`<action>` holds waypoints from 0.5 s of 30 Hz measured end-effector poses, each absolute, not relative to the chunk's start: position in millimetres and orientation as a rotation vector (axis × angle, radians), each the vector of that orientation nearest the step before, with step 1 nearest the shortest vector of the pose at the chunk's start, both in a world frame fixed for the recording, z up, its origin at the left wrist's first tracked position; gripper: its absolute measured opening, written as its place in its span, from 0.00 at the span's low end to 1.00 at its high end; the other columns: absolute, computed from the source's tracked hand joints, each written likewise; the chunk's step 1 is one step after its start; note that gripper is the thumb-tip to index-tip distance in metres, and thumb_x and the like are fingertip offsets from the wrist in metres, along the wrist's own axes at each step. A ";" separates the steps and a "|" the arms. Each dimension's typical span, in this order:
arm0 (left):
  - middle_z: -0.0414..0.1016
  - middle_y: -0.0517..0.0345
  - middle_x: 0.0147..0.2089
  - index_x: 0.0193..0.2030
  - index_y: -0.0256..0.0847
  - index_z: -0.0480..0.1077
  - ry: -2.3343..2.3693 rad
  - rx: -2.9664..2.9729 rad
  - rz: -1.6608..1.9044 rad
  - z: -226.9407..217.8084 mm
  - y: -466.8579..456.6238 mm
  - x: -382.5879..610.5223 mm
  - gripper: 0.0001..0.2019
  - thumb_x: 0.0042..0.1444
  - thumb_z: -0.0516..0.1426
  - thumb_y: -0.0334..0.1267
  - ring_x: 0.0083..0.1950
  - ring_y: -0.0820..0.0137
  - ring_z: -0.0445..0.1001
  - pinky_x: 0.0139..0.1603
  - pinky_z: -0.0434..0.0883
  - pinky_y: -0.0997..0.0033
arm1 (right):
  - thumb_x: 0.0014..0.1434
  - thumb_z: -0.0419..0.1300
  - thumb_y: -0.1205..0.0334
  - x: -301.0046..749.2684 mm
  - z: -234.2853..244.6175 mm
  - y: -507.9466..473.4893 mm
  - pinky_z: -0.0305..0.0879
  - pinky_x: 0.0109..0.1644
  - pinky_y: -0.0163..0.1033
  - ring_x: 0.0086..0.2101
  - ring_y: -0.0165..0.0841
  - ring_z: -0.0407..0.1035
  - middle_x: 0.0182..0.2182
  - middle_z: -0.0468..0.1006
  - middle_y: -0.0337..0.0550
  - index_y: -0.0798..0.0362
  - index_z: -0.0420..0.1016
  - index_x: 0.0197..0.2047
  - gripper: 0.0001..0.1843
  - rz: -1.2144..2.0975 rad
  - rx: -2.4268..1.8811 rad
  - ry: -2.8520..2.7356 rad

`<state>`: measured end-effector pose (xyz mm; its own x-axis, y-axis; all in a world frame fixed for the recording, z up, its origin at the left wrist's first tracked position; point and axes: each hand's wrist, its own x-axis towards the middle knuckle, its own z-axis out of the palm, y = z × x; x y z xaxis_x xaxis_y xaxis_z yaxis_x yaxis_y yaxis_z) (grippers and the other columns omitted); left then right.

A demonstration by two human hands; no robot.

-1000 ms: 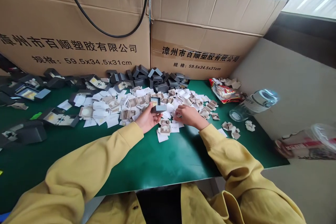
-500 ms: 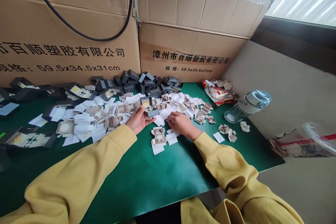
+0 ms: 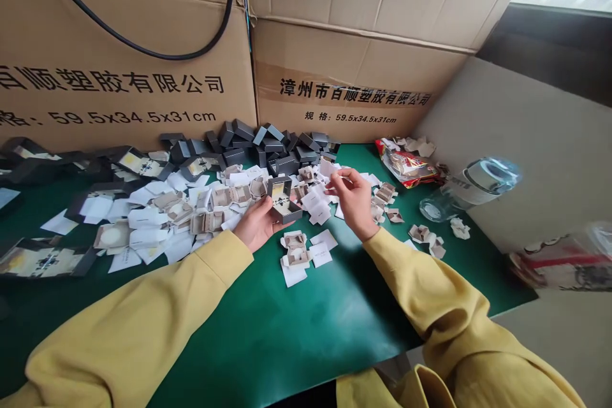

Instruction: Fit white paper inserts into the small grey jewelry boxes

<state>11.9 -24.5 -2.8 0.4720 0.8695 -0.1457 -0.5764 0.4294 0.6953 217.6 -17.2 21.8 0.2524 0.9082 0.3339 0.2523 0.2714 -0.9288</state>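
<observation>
My left hand (image 3: 258, 224) grips a small dark box (image 3: 285, 209) whose lid stands up. Its inside is pale yellow with a dark pattern. To the right, my right hand (image 3: 352, 196) is raised over the heap with thumb and fingers pinched at a small white card (image 3: 327, 168). Beneath and around that hand lie more white cards (image 3: 316, 204) and folded grey-brown cardboard inserts. Nearer to me, an insert (image 3: 295, 248) rests on the green table beside two overlapping cards (image 3: 323, 248).
Several dark boxes (image 3: 234, 140) are piled at the back, against large cardboard cartons (image 3: 344, 99). Open dark boxes (image 3: 48, 259) lie at the left. On the right are a red snack bag (image 3: 406, 166), a tilted clear bottle (image 3: 471, 188) and crumpled paper (image 3: 459, 228). A black cable (image 3: 143, 48) hangs above.
My right hand has lifted from the cards on the table and now pinches a white card. The left hand still holds the dark box. The view has shifted slightly.
</observation>
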 end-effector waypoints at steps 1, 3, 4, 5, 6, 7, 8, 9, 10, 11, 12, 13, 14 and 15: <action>0.73 0.49 0.47 0.54 0.39 0.63 0.557 0.612 0.998 -3.1 -24.0 12.0 0.18 0.57 0.52 0.37 0.44 0.65 0.74 0.40 0.75 0.66 | 0.57 0.52 0.50 209.3 18.6 -16.3 0.69 0.32 0.35 0.28 0.29 0.69 0.27 0.70 0.38 0.52 0.63 0.35 0.13 0.617 -1.207 -1.300; 0.75 0.50 0.41 0.50 0.36 0.66 0.604 0.600 1.050 -4.0 -22.8 12.0 0.15 0.56 0.53 0.35 0.38 0.68 0.75 0.39 0.75 0.67 | 0.60 0.49 0.53 197.1 11.2 -17.0 0.69 0.34 0.37 0.30 0.29 0.70 0.30 0.71 0.41 0.52 0.65 0.36 0.11 0.454 -1.168 -1.430; 0.75 0.51 0.38 0.48 0.36 0.67 0.627 0.602 1.059 -4.6 -22.3 12.1 0.13 0.56 0.53 0.35 0.36 0.69 0.74 0.38 0.75 0.66 | 0.60 0.49 0.55 193.6 7.4 -18.4 0.69 0.37 0.38 0.32 0.30 0.70 0.31 0.72 0.43 0.52 0.66 0.34 0.10 0.368 -1.124 -1.577; 0.75 0.53 0.36 0.46 0.37 0.68 0.648 0.608 1.062 -5.3 -22.1 12.4 0.12 0.55 0.54 0.35 0.34 0.70 0.74 0.38 0.75 0.65 | 0.60 0.50 0.57 191.7 3.8 -20.0 0.68 0.38 0.39 0.34 0.31 0.70 0.31 0.73 0.45 0.52 0.68 0.33 0.10 0.309 -1.031 -1.759; 0.74 0.54 0.35 0.45 0.38 0.68 0.666 0.615 1.064 -6.1 -22.2 12.9 0.11 0.54 0.55 0.35 0.33 0.70 0.74 0.38 0.75 0.63 | 0.60 0.51 0.59 191.0 0.6 -21.7 0.68 0.39 0.38 0.35 0.31 0.70 0.32 0.74 0.45 0.52 0.69 0.34 0.08 0.271 -0.940 -1.898; 0.74 0.55 0.36 0.45 0.38 0.68 0.679 0.621 1.070 -6.9 -22.4 13.6 0.12 0.54 0.55 0.35 0.34 0.70 0.74 0.39 0.74 0.62 | 0.60 0.51 0.61 191.2 -2.2 -23.2 0.67 0.39 0.38 0.36 0.31 0.70 0.33 0.74 0.46 0.52 0.70 0.34 0.08 0.228 -0.876 -1.980; 0.74 0.54 0.38 0.46 0.40 0.68 0.684 0.629 1.079 -8.0 -22.9 14.5 0.13 0.53 0.56 0.36 0.37 0.69 0.73 0.40 0.74 0.61 | 0.60 0.52 0.63 191.7 -4.5 -24.3 0.67 0.40 0.37 0.36 0.31 0.69 0.34 0.75 0.46 0.52 0.70 0.35 0.07 0.194 -0.821 -2.047; 0.74 0.54 0.41 0.48 0.41 0.67 0.682 0.645 1.090 -9.2 -23.5 15.4 0.14 0.53 0.56 0.36 0.39 0.69 0.73 0.41 0.74 0.61 | 0.60 0.52 0.63 192.2 -6.3 -25.1 0.66 0.40 0.37 0.36 0.30 0.68 0.34 0.75 0.46 0.52 0.70 0.35 0.06 0.166 -0.789 -2.090; 0.73 0.54 0.44 0.49 0.42 0.67 0.681 0.670 1.099 -10.7 -24.2 16.3 0.16 0.52 0.57 0.37 0.41 0.68 0.72 0.41 0.73 0.63 | 0.60 0.52 0.64 192.5 -7.8 -25.5 0.65 0.40 0.37 0.36 0.30 0.68 0.34 0.74 0.46 0.52 0.70 0.35 0.06 0.141 -0.776 -2.128; 0.73 0.53 0.46 0.50 0.43 0.67 0.686 0.703 1.103 -12.4 -24.8 17.1 0.17 0.52 0.58 0.38 0.43 0.67 0.72 0.41 0.73 0.65 | 0.60 0.52 0.63 192.5 -9.2 -25.6 0.64 0.39 0.36 0.36 0.30 0.67 0.33 0.74 0.45 0.52 0.70 0.35 0.06 0.120 -0.778 -2.172; 0.72 0.53 0.47 0.51 0.44 0.68 0.701 0.743 1.103 -14.2 -25.4 17.8 0.19 0.51 0.59 0.39 0.43 0.67 0.71 0.39 0.72 0.67 | 0.61 0.51 0.63 192.2 -10.5 -25.6 0.63 0.39 0.36 0.36 0.30 0.66 0.32 0.73 0.45 0.52 0.69 0.34 0.07 0.097 -0.798 -2.217; 0.72 0.54 0.48 0.51 0.44 0.68 0.723 0.783 1.098 -15.8 -25.9 18.2 0.20 0.50 0.59 0.40 0.43 0.67 0.71 0.38 0.72 0.69 | 0.62 0.50 0.62 191.7 -11.8 -25.6 0.62 0.38 0.35 0.35 0.30 0.65 0.31 0.72 0.45 0.52 0.69 0.33 0.09 0.068 -0.832 -2.259; 0.72 0.54 0.48 0.51 0.45 0.68 0.748 0.818 1.089 -17.2 -26.3 18.5 0.20 0.50 0.59 0.40 0.43 0.67 0.71 0.37 0.71 0.71 | 0.62 0.49 0.61 191.1 -13.1 -25.7 0.60 0.37 0.34 0.34 0.29 0.65 0.30 0.71 0.44 0.53 0.69 0.32 0.10 0.031 -0.875 -2.296; 0.72 0.54 0.48 0.52 0.45 0.68 0.769 0.843 1.079 -18.2 -26.7 18.6 0.21 0.50 0.60 0.41 0.43 0.67 0.71 0.36 0.71 0.72 | 0.63 0.48 0.61 190.7 -14.5 -25.8 0.58 0.35 0.34 0.33 0.29 0.64 0.29 0.70 0.43 0.53 0.68 0.31 0.12 -0.013 -0.919 -2.324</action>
